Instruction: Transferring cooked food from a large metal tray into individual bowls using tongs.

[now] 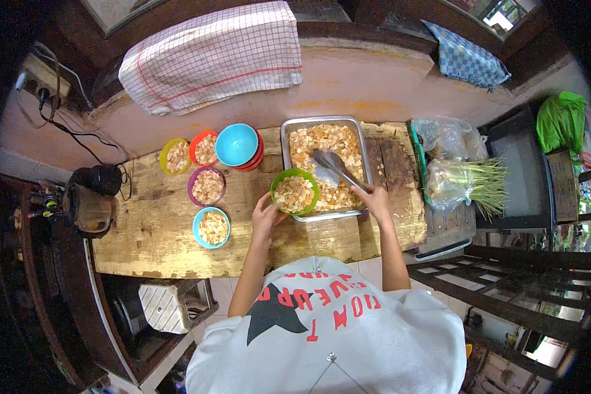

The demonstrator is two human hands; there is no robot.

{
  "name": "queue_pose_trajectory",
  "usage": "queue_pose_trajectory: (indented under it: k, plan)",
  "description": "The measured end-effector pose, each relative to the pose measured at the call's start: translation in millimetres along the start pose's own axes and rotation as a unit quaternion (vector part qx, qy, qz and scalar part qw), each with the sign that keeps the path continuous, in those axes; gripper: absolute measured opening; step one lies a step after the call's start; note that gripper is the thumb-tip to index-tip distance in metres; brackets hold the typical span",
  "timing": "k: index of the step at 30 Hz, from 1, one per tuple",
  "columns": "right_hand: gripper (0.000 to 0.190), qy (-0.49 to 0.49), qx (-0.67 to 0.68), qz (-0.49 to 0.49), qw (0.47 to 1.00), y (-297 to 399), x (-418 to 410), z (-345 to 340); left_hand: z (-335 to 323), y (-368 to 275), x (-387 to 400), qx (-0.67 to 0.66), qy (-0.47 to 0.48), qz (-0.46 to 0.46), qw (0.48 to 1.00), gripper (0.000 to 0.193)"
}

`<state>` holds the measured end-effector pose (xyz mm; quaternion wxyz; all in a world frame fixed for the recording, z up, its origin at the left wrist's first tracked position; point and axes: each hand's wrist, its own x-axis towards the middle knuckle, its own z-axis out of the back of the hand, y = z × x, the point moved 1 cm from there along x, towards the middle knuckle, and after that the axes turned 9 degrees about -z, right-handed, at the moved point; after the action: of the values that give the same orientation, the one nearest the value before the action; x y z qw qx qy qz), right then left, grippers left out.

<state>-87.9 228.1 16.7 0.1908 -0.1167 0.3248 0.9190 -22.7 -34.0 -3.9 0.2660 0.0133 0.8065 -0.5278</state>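
Note:
My left hand (pixel 266 216) holds a green bowl (pixel 295 192) full of small pale and brown cubed pieces. The bowl overlaps the near left corner of a rectangular metal tray (pixel 368 172), which is spread with the same cubes (pixel 320 135). In my right hand (pixel 374 201) is the handle of a large spoon-like serving utensil (pixel 337 165); its head rests over the cubes in the tray. To the left stand filled bowls: yellow-green (pixel 176 156), orange-red (pixel 205 147), purple (pixel 206 186) and light blue (pixel 212 227). An empty blue bowl (pixel 236 144) tops a stack of red bowls (pixel 257 160).
On the worn wooden table's (pixel 152 251) left end sits a dark appliance (pixel 89 207) with cables. Bagged green stalks (pixel 482 184) and clear plastic bags (pixel 448 138) lie at right. A checked towel (pixel 216 59) and a blue cloth (pixel 470 56) hang behind. A white stool (pixel 163 308) stands below.

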Motion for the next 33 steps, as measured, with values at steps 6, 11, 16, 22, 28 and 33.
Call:
queue_pose_trajectory:
  k: [6,11,16,22,28,33]
  plan:
    - [0.038,0.129,0.059,0.038,0.989,-21,10,-35,14,8,4,0.001,0.001,0.002,1.000,0.045]
    - [0.028,0.189,0.206,-0.023,0.960,-27,10,-35,9,2,1,-0.005,-0.004,-0.003,1.000,0.043]
    - [0.026,0.227,0.247,-0.108,0.936,-25,5,-24,9,4,4,-0.008,0.004,-0.002,1.000,0.043]
    - [0.026,0.237,0.264,-0.106,0.929,-14,-7,2,6,4,5,0.013,0.009,0.005,1.000,0.043]
    - [0.027,0.225,0.228,-0.007,0.947,3,-23,22,1,4,5,0.000,0.016,0.001,1.000,0.043]
    - [0.037,0.109,0.153,0.175,0.967,15,-29,29,-1,4,5,-0.007,0.011,-0.002,1.000,0.043]
